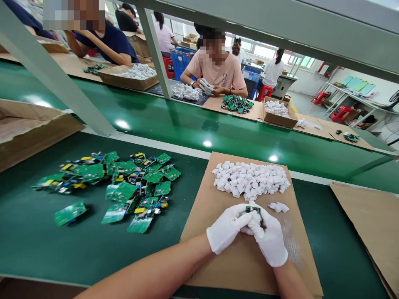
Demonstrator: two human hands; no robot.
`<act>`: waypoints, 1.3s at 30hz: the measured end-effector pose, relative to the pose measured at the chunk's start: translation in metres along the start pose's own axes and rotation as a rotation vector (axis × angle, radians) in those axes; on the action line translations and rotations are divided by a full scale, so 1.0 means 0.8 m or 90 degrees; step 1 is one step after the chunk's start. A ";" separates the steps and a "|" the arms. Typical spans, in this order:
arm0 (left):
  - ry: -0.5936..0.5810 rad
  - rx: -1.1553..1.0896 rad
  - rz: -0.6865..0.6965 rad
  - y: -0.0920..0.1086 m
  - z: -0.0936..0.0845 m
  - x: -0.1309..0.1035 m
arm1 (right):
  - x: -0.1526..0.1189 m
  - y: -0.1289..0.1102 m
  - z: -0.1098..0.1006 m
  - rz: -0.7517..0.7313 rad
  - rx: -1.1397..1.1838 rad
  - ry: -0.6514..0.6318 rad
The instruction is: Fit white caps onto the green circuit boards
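White gloves cover both my hands, which meet over a cardboard sheet [224,257]. Between them is a small green circuit board [253,210], gripped by my left hand [229,226] at its left side. My right hand [268,234] is closed at the board's right and lower side, its thumb pressed near the board's face; my fingers hide most of the board. Just beyond my hands lies a heap of small white pieces [251,178] on the cardboard. A few white pieces [279,207] sit apart, to the right of my hands.
Many green circuit boards [123,191] are piled on the green table [77,257] at left. An open cardboard box [40,137] stands at far left, more cardboard [370,224] at right. A metal post [62,70] rises beyond. People work across a green belt [193,133].
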State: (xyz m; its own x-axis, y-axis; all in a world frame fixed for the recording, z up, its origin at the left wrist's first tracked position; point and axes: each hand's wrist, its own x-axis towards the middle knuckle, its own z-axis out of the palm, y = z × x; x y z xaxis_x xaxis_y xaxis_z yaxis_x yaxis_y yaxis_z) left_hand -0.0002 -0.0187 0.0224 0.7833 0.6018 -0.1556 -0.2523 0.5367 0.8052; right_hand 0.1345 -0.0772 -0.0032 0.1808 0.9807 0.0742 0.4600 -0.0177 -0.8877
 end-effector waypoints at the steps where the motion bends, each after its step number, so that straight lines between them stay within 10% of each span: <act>1: 0.009 -0.005 -0.017 0.000 0.000 0.000 | 0.001 0.002 -0.003 -0.008 0.013 -0.017; 14: 0.035 0.113 0.068 -0.026 -0.007 0.002 | 0.005 0.002 -0.001 0.091 0.099 -0.050; 22: 0.098 0.090 -0.024 -0.013 -0.007 0.005 | 0.007 0.001 -0.010 0.007 0.097 -0.092; 30: -0.061 -0.189 -0.106 -0.008 -0.021 0.002 | 0.006 0.006 -0.008 0.042 0.139 -0.024; 39: -0.068 -0.281 -0.115 -0.021 -0.016 -0.001 | 0.005 -0.005 -0.010 0.051 0.159 -0.044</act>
State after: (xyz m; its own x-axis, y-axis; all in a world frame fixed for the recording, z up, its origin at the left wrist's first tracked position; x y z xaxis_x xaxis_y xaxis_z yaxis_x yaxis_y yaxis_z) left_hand -0.0041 -0.0208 0.0013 0.8850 0.4241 -0.1919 -0.3059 0.8406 0.4471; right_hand 0.1405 -0.0751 0.0040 0.1443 0.9892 -0.0249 0.2165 -0.0561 -0.9747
